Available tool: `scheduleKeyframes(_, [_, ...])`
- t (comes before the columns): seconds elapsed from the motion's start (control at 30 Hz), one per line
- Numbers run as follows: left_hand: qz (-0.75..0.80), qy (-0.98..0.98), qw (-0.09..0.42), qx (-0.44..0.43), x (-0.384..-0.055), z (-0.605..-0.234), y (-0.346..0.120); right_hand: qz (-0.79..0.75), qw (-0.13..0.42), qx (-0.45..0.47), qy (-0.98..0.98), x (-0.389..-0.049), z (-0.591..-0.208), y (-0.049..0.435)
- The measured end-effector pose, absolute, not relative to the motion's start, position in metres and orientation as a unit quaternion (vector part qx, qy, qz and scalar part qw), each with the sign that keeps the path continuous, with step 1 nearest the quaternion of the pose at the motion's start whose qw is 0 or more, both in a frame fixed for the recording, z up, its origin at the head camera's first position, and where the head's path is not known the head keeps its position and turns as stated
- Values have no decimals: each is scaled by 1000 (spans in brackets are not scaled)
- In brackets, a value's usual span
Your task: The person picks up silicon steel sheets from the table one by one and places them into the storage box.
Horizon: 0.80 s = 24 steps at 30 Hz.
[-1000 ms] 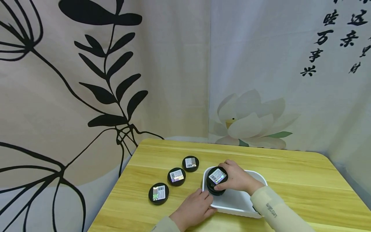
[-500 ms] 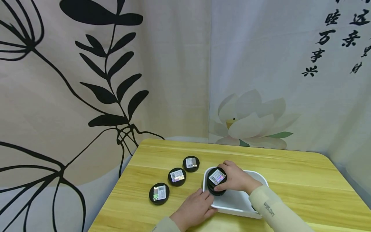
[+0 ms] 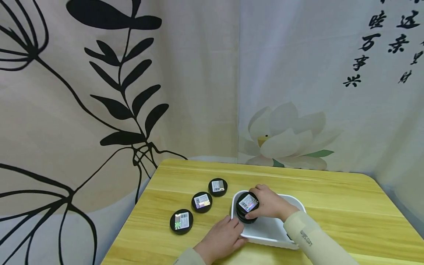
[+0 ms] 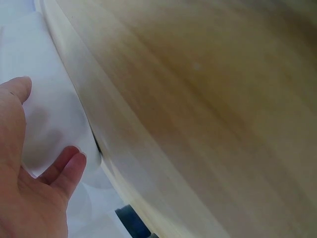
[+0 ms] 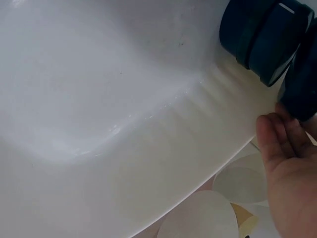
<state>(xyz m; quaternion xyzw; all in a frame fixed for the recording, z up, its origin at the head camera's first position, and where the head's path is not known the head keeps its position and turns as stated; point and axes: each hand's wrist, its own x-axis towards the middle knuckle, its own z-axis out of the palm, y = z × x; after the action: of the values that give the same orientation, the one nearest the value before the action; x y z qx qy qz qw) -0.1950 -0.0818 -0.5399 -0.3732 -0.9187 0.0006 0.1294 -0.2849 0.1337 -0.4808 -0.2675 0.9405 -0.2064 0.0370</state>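
Stacking seems in hand: the right hand [image 3: 269,203] grips a labelled black round jar [image 3: 248,202], tilted at the black stack [image 5: 265,37] inside the white tray [image 3: 296,201], whose near-left corner the left hand [image 3: 222,238] grips. Next probably calls for levelling, then release. Three other jars [image 3: 201,202] lie toward the tabletop's [image 3: 351,209] left edge.

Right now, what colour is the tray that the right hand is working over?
White; the tray shows best in the head view.
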Motion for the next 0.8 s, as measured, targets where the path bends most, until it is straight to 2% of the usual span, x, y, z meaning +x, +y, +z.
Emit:
scheduleKeyframes(0.27, [5,-918,128,-375,-195,-542,-83,-209,57,-252,943,-284,-480,133])
scheduleKeyframes(0.8, [3,-914,145,-378,-193,-540,-83,-218,63,-253,940,-284,-482,130])
